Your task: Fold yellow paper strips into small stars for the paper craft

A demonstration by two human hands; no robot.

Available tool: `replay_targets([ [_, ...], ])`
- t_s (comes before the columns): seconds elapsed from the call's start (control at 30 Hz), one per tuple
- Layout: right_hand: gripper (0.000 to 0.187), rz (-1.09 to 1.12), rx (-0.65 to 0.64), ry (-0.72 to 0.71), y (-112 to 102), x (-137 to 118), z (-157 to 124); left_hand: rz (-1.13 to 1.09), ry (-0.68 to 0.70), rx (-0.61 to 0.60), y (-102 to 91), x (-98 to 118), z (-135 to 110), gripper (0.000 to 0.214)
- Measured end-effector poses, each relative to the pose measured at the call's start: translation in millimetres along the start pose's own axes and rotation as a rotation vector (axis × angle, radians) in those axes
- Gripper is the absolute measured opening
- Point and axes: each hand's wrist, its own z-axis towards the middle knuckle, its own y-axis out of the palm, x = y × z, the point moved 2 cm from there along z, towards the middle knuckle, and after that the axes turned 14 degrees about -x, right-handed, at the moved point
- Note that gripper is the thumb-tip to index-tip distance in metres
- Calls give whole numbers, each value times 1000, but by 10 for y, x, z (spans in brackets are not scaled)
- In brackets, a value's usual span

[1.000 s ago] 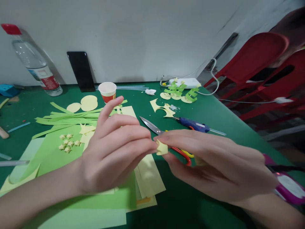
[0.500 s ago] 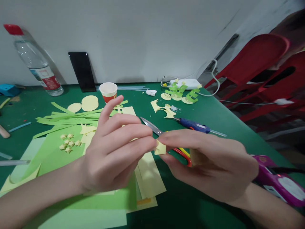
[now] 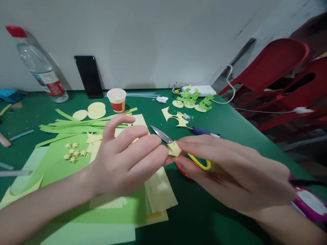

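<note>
Over the bench [image 3: 194,217], I have the star [image 3: 175,149] pinched in my right hand [image 3: 230,170]; my left hand [image 3: 127,160] touches its edge, though I cannot tell whether it grips. Squeezing could crush the star; a slack pinch could drop it onto the scissors [image 3: 162,135].

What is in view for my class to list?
Star: one, yellow, centre
Loose stars: about seven, yellow, left
Sheets: several, green and yellow, front
Strips: many, green, left
Discs: several, yellow, back
Curls: about three, green, back right
Scraps: several, yellow, back centre
Scissors: one, red and yellow handles, centre
Glue gun: one, blue, right
Cup: one, red and white, back
Phone: one, black, back left
Bottle: one, clear, back left
Box: one, white, back right
Device: one, magenta, right edge
Chairs: two, red, right
Table: one, green, below
Left grip: one, bare, centre
Right grip: one, bare, holding star
</note>
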Motion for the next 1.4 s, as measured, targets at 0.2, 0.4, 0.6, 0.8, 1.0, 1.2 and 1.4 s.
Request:
replay_targets([
  [0.2, 13, -176, -85, -34, -36, -17, 13, 41, 39, 23, 23, 8, 21, 10],
  [0.4, 10, -235, -76, -45, -59, -9, 11, 68, 47, 46, 15, -16, 19, 10],
  [0.6, 25, -183, -222, -73, -65, 62, 62, -32, 70, 30, -3, -3, 14, 15],
  [0.8, 31, -100, -368, -139, -14, 87, -11, -168, 223, -28, -34, 14, 53, 28],
  [1.0, 21, -226, -279, -166, -11, 91, -34, -149, 111, -51, 2, -12, 21, 20],
  [1.2, 10, -386, -107, -167, -53, 72, -22, -85, 50, -38, -5, -51, 22, 23],
  [1.4, 13, -459, -110, -183, 1, 32, 11, -81, 82, -28, -1, -4, 42, 15],
])
